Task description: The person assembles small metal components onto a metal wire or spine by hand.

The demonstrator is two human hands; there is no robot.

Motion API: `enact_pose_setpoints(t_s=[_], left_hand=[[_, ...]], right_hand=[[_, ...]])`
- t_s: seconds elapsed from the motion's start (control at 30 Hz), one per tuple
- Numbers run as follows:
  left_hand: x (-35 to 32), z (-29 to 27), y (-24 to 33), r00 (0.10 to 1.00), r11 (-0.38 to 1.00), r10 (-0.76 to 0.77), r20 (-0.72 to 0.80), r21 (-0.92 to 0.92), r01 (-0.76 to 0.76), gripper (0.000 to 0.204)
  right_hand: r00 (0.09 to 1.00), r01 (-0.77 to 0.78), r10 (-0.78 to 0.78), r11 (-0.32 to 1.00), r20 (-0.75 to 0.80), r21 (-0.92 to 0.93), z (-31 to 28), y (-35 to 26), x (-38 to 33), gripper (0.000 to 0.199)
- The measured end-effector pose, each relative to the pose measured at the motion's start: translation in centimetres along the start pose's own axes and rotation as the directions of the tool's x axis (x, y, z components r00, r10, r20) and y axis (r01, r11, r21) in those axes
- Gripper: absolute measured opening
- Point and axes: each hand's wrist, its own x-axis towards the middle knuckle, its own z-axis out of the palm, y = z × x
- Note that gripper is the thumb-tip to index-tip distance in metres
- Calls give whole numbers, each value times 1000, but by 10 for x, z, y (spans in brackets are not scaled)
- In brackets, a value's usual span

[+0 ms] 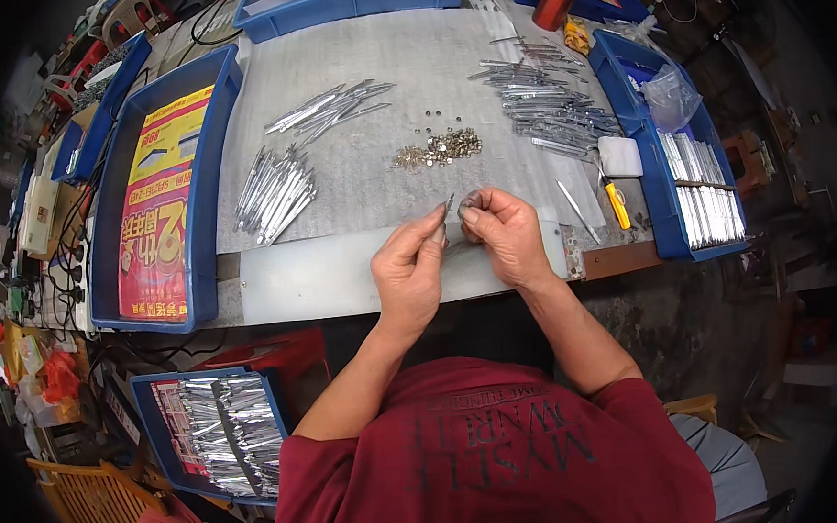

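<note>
Above the near edge of the table, my left hand point(411, 267) pinches a slim metal piece point(449, 203), its dark pointed end sticking up past the fingertips. Close beside it, my right hand point(508, 232) has thumb and forefinger pressed together; whatever they hold is too small to make out. Just beyond both hands lies a pile of small round gold and silver metal parts point(445, 148), with a few loose ones behind it. Slim silver metal strips lie in two bunches to the left, one nearer point(275, 194) and one farther point(328, 109). A larger heap of strips point(552, 100) lies at right.
Blue trays stand at left point(105, 309), at the back point(355, 8) and at right point(661, 184), the right one holding bundled strips. A yellow-handled screwdriver point(616, 205) and a white block point(620, 156) lie right. Another strip-filled tray point(223, 432) sits below the table, near a wooden chair point(93, 497).
</note>
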Motion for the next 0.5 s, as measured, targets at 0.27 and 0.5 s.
enact_pose_setpoints(t_s=[0.27,0.5], left_hand=[[-2,6,-1,993,993,108,41,48,-110,20],[-3,5,0,995,993,88,48,68,-91,20]], right_hand=[[1000,-30,29,951,5,308,6,9,-5,8],[999,-40,41,943,2,329,9,11,-5,8]])
